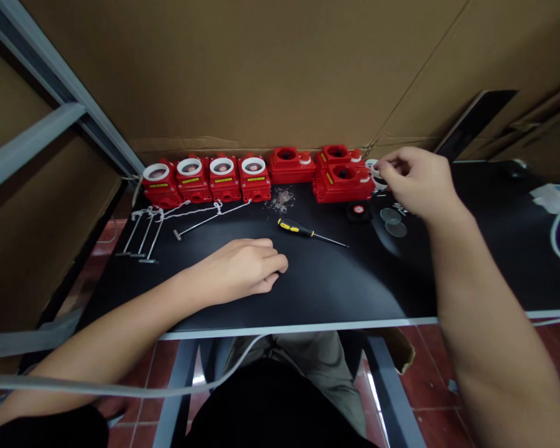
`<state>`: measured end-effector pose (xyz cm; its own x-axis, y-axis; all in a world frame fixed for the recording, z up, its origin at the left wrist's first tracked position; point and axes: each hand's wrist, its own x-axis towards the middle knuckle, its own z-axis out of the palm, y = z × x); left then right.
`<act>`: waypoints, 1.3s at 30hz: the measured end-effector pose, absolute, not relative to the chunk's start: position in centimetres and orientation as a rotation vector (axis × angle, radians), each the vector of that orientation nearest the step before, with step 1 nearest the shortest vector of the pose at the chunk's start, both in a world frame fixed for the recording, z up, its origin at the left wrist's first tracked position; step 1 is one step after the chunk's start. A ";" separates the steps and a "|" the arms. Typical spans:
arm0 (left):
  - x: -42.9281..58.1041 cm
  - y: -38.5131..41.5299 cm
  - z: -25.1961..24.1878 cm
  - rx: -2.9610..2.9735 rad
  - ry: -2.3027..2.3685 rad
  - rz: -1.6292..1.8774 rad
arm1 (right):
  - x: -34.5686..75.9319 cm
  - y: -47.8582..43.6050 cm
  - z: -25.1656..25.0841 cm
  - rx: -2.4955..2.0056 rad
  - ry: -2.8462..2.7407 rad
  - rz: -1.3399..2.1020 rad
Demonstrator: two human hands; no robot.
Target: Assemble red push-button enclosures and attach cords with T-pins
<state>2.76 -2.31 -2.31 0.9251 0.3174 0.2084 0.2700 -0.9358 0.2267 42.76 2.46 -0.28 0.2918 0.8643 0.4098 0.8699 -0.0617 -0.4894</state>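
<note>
My left hand rests on the black table with its fingers curled in; whatever it may hold is hidden. At the back right, my right hand pinches the edge of a white ring with thumb and forefinger. Beside that ring stand red call-point boxes with dark round openings and no white ring on them. Clear round discs and small metal parts lie below my right hand. A black square piece with a red-and-white centre is nearby. Between my hands lies a yellow-and-black screwdriver.
Several red boxes with white rings stand in a row at the back left. Small metal hammers on white cords lie before them. Crumbs are scattered mid-table. A cardboard wall closes the back. A pale cable crosses in front.
</note>
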 end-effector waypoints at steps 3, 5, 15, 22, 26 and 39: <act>2.7 -2.3 -2.1 2.884 0.409 0.422 | 44.1 2.3 0.2 -1.958 -1.535 -0.036; 2.7 -2.4 -1.9 2.906 0.419 0.433 | 45.4 2.0 0.6 -2.019 -1.511 -0.024; 2.9 -2.7 -1.3 2.938 0.424 0.414 | 46.9 1.2 1.1 -1.922 -1.647 -0.043; 2.8 -2.6 -1.5 2.927 0.422 0.366 | 42.3 3.3 -3.4 -1.616 -1.927 -0.064; 2.9 -2.6 -1.6 2.925 0.414 0.364 | 42.6 4.0 -4.2 -1.504 -1.998 -0.087; 2.9 -2.6 -1.5 2.931 0.499 0.344 | 42.6 1.9 -1.1 -1.454 -1.870 -0.068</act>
<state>2.94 -2.64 -1.53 0.9184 0.3419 0.1989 0.3080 -0.9337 0.1827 42.60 1.94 -1.07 -0.0707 0.8112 0.5804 0.8510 0.3526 -0.3891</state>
